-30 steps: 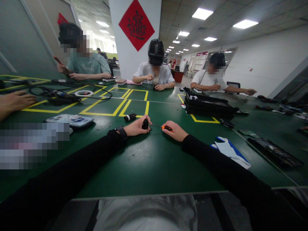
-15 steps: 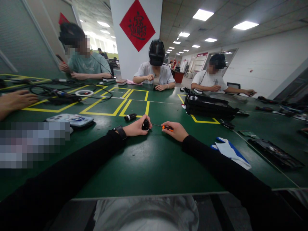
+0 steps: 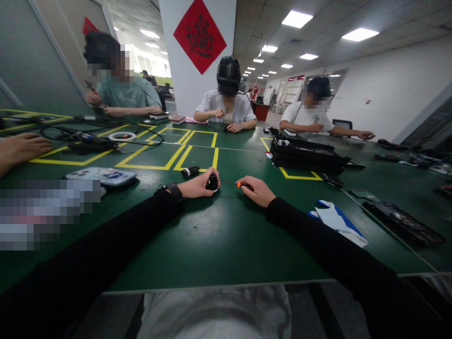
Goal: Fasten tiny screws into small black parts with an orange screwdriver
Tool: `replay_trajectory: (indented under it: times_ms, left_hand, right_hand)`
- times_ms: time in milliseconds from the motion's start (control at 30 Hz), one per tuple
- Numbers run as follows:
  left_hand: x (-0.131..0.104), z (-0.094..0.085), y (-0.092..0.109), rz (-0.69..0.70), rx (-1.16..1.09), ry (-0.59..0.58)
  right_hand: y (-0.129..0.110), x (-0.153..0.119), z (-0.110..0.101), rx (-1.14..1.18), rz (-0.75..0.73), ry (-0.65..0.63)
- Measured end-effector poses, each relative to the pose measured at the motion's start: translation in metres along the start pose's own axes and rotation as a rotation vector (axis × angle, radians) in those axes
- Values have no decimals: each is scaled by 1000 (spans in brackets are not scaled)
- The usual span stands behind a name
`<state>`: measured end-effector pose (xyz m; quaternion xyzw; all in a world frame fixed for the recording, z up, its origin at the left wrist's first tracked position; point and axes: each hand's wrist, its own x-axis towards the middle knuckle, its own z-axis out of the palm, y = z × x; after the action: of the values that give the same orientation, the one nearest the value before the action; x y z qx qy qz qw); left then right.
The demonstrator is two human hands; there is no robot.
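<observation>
At mid-frame, the left hand (image 3: pixel 197 185) grasps a black part (image 3: pixel 212 182), while just to its right the right hand (image 3: pixel 260 191) clasps a screwdriver (image 3: pixel 240 185). The shaft (image 3: pixel 229 182) points left at the part, nearly level; whether they touch is hard to tell.

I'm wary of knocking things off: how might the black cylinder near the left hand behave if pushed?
The black cylinder may roll, since it looks rounded and lies on its side. It could also slide: the table looks smooth.
</observation>
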<state>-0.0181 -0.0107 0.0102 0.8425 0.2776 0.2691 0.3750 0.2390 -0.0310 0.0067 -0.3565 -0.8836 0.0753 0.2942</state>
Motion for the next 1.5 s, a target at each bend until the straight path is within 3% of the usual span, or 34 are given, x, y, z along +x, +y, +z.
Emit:
replay_trajectory:
  times_ms: [200, 433, 733, 1000, 1233, 1500]
  left_hand:
    - [-1, -2, -1, -14, -55, -7]
    - [1, 7, 0, -99, -239, 83]
    - [2, 14, 2, -84, -152, 201]
    - [0, 9, -2, -83, -183, 141]
    - [-1, 1, -2, -23, -135, 19]
    - [-1, -1, -2, -35, -146, 15]
  right_hand:
    - [-3, -1, 0, 18, -10, 25]
    - [-2, -2, 0, 10, 56, 39]
    - [1, 1, 0, -94, 6, 23]
    - [-6, -3, -1, -149, 36, 53]
    - [-6, 0, 0, -137, 40, -48]
    - [-4, -1, -2, -116, 18, -45]
